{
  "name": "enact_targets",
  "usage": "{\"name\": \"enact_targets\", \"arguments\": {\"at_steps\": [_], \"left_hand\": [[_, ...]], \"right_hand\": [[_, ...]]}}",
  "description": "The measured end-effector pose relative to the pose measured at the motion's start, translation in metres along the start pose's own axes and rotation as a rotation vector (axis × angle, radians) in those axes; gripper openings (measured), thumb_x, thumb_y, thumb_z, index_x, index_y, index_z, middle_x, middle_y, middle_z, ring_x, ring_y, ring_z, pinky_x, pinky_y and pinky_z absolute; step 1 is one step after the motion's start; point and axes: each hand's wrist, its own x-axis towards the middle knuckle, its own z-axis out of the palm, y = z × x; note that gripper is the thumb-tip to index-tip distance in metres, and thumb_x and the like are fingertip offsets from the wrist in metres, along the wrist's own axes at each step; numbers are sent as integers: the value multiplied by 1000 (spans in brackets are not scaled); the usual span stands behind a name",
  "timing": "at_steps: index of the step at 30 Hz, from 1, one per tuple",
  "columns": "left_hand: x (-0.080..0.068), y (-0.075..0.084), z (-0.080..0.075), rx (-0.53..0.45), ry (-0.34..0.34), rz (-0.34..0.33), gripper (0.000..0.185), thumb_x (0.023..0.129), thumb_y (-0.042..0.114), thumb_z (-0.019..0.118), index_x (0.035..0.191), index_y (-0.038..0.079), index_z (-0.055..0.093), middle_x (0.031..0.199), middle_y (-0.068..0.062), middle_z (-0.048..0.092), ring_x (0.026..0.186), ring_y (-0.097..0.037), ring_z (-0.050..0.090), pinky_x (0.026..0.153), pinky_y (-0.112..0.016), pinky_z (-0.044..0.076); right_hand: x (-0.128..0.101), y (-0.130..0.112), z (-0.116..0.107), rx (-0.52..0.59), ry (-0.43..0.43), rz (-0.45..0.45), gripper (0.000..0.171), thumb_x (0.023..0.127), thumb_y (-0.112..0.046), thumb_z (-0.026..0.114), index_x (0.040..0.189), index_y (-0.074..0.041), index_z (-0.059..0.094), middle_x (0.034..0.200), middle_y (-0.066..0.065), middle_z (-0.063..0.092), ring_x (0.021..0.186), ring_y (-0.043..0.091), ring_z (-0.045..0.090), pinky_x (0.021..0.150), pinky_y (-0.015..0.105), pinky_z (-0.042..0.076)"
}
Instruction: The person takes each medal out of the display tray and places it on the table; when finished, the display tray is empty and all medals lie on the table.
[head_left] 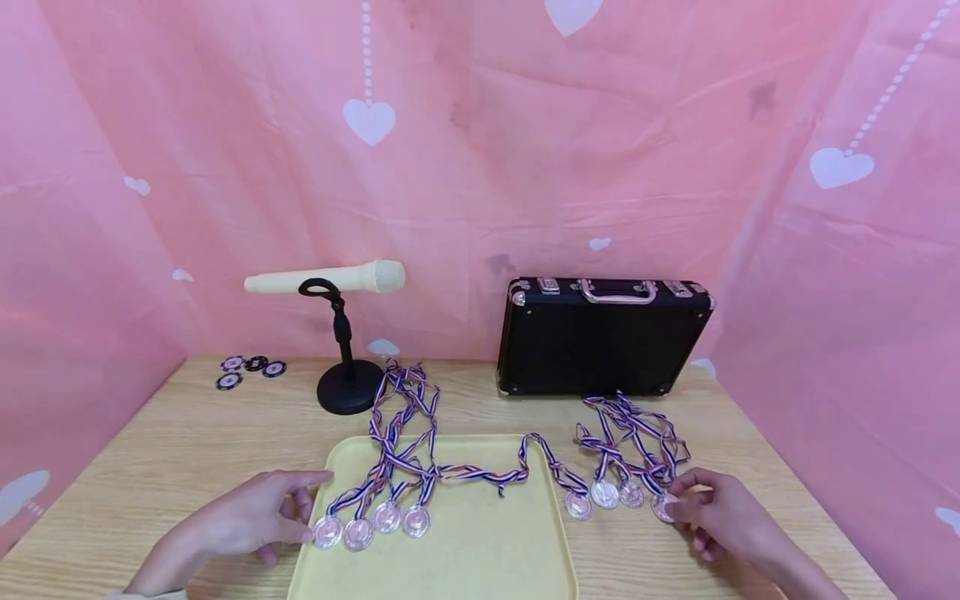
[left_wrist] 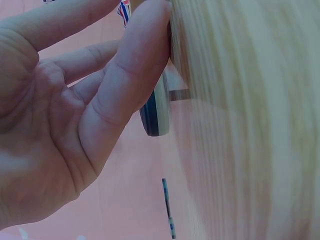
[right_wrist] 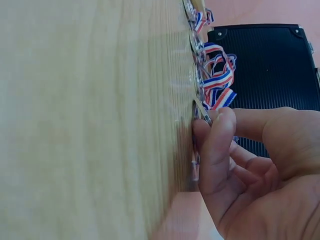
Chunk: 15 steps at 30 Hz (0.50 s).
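Right hand (head_left: 720,512): at the table's right front, fingertips (right_wrist: 212,131) pinching the rim of the rightmost medal (head_left: 663,507), which lies on the bare wood.
Left hand (head_left: 258,512): rests on the table at the tray's left edge, fingers loose and lightly spread, holding nothing; its fingertips sit just beside the leftmost tray medal (head_left: 327,532).
Tray (head_left: 480,558): yellow, centre front; four medals in a row on its left part, ribbons trailing back.
Loose medals (head_left: 604,493): on the wood right of the tray, ribbons tangled behind them.
Table (head_left: 187,442): light wood grain.
Behind: black case (head_left: 600,337) standing upright; cream microphone (head_left: 326,279) on a black stand; poker chips (head_left: 251,371) far left.
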Motion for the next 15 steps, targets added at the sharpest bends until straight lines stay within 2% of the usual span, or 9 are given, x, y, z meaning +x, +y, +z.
{"name": "enact_targets", "arguments": {"at_steps": [3,6,12,15], "left_hand": [[0,0,0,2,0,0,77,88,2,82,153,-11,44,94,-6,55,71,-14,57,48,-36,60],[0,0,1,3,-5,-10,78,88,3,82,153,-11,44,93,-6,56,71,-15,57,48,-34,60],[0,0,1,6,-2,-11,78,88,4,83,154,-10,44,94,-6,56,70,-15,57,47,-33,59],[0,0,1,0,-4,-22,77,88,3,82,153,-10,44,94,-6,56,69,-16,57,47,-33,58]], "right_hand": [[7,-3,1,-51,84,7,28,95,-10,74,114,4,59,70,3,63,49,13,53,43,29,51],[13,-4,3,-98,128,16,27,94,-13,76,110,2,60,68,2,59,48,13,49,41,26,46],[20,-4,5,-226,186,5,26,93,-20,78,105,-3,62,66,1,62,52,13,53,47,25,44],[20,-2,5,-239,172,-16,21,94,-19,77,101,-5,64,63,0,61,52,11,51,48,24,42]]}}
